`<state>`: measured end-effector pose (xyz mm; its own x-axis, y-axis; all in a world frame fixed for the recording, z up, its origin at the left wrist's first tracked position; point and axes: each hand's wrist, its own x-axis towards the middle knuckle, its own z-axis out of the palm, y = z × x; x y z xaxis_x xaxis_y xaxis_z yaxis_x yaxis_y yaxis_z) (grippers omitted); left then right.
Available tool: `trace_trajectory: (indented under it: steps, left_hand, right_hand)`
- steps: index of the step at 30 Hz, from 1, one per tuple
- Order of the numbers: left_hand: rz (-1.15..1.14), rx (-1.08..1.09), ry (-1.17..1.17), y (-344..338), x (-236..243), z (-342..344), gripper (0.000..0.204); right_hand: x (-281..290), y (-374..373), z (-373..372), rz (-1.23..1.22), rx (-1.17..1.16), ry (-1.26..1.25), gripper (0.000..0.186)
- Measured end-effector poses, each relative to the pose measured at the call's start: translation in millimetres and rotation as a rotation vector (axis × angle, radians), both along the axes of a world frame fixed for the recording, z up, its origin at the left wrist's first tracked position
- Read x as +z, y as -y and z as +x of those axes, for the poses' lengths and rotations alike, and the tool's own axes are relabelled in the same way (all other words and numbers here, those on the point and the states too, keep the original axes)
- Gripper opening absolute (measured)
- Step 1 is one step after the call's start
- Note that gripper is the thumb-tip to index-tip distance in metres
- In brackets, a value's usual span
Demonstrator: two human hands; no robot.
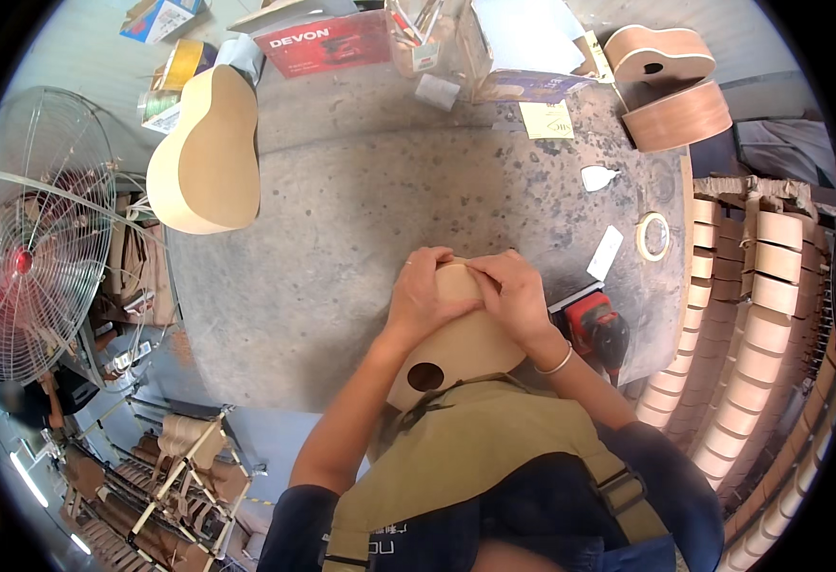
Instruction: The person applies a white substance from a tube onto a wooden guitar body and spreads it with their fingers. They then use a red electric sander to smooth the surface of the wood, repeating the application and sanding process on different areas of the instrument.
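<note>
A pale wooden guitar body (pixel 461 345) with a round dark sound hole lies at the bench's near edge, partly hidden by my apron. My left hand (pixel 421 297) grips its far end from the left, fingertips over the far edge and thumb across the top. My right hand (pixel 513 297) holds the same end from the right, fingers bent against the surface close to my left thumb. Just right of my right hand sits a red and black power sander (pixel 593 329), with a white strip (pixel 605 253) and a roll of tape (pixel 652 236) beyond it.
On the grey bench (pixel 322 200) stand another guitar body (pixel 203 162), boxes (pixel 518 52) and stacked wooden bodies (pixel 675 114) toward the back. A fan (pixel 41 238) is at left, racks of curved wood (pixel 179 477) at lower left, rows of wooden pieces (pixel 771 315) at right.
</note>
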<state>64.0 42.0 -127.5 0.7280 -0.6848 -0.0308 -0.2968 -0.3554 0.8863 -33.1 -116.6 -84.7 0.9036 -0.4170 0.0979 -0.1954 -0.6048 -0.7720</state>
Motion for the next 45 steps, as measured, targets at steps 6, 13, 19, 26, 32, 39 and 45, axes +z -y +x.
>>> trace_trajectory:
  steps: [6, 13, 19, 26, 32, 39, 45]
  left_hand:
    - [-0.051, -0.066, -0.166, 6.0, 7.5, 8.2, 0.075]
    - [-0.328, -0.364, -0.938, 37.9, 13.3, 49.4, 0.052]
    - [-0.229, -0.387, -1.141, 43.3, 16.4, 50.9, 0.073]
    - [-0.247, -0.389, -0.998, 43.8, 9.5, 45.9, 0.079]
    - [-0.216, -0.516, -0.950, 44.0, -0.8, 50.9, 0.081]
    - [-0.236, -0.484, -0.935, 39.4, -3.6, 49.7, 0.089]
    - [-0.235, -0.428, -0.963, 37.9, -3.1, 48.2, 0.094]
  right_hand:
    - [2.2, 1.7, -0.1, -0.052, 0.041, 0.013, 0.018]
    - [1.6, 4.1, -2.1, -0.117, 0.096, -0.023, 0.020]
    - [3.5, 4.1, -1.5, -0.116, 0.094, 0.050, 0.020]
    - [5.5, -1.0, 0.8, -0.154, 0.106, 0.010, 0.024]
    - [-0.9, -3.3, -2.3, -0.279, 0.123, 0.043, 0.029]
    - [-4.2, -1.1, -19.5, -0.483, 0.239, -0.020, 0.044]
    - [-6.5, -18.5, -37.4, -0.495, 0.219, -0.161, 0.074]
